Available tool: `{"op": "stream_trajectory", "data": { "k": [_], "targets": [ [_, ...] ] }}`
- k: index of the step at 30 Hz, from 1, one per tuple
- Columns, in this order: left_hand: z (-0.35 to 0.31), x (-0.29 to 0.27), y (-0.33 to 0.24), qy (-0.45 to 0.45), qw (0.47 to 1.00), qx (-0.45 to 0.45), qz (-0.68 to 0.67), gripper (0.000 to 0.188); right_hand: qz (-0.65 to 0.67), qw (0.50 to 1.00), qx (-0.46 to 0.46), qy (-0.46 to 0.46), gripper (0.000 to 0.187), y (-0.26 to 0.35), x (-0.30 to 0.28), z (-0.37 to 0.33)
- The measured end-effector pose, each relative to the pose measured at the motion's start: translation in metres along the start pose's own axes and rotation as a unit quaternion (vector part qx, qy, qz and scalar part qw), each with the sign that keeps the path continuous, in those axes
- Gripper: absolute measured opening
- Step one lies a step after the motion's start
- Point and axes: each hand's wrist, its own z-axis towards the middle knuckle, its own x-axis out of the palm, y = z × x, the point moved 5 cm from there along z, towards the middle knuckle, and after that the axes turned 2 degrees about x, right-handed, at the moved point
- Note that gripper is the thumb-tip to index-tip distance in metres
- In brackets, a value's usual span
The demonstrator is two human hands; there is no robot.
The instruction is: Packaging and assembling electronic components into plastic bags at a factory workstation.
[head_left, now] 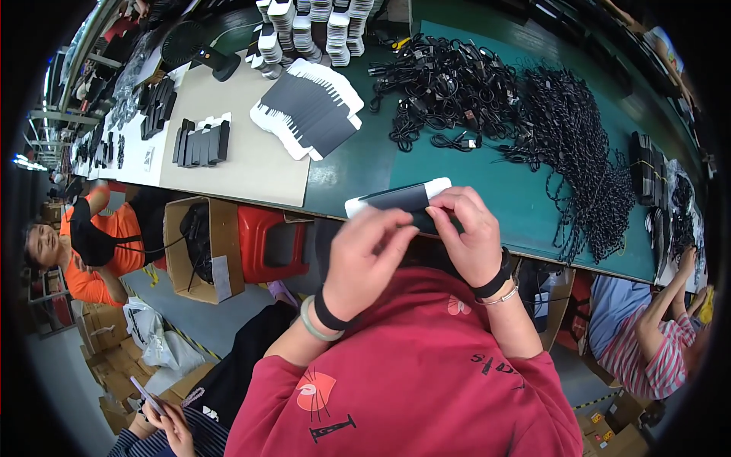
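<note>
At the front edge of the table, a black carton blank with white end flaps lies slanted in front of my hands. My right hand pinches the dark near part of it by the right end, thumb and fingers bent together. My left hand, slightly blurred, has its thumb and fingertips drawn together by the same dark part. What those left fingertips hold, if anything, is too small to tell. Beyond the carton a fanned stack of flat black-and-white carton blanks rests on the table.
Black coiled cables and a heap of braided cords cover the right side. Folded black boxes, a small fan and stacked white-edged blanks stand left and far. A red stool sits below; people are on both sides.
</note>
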Motion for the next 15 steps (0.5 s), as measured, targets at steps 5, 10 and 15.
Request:
{"op": "stream_trajectory", "data": {
  "k": [5,10,15],
  "targets": [
    [0.019,-0.024,-0.003,-0.035,0.974,0.126,0.185,0.030,-0.019,0.997,-0.060,0.034,0.016,0.010,0.002,-0.001],
    [0.010,-0.012,0.037,0.125,0.973,-0.147,-0.130,0.042,-0.021,0.994,-0.085,0.067,0.018,0.019,0.003,0.002],
    [0.001,-0.002,0.041,0.124,0.937,-0.146,-0.292,0.048,-0.019,0.993,-0.094,0.064,0.019,0.026,0.002,0.005]
  ]
}}
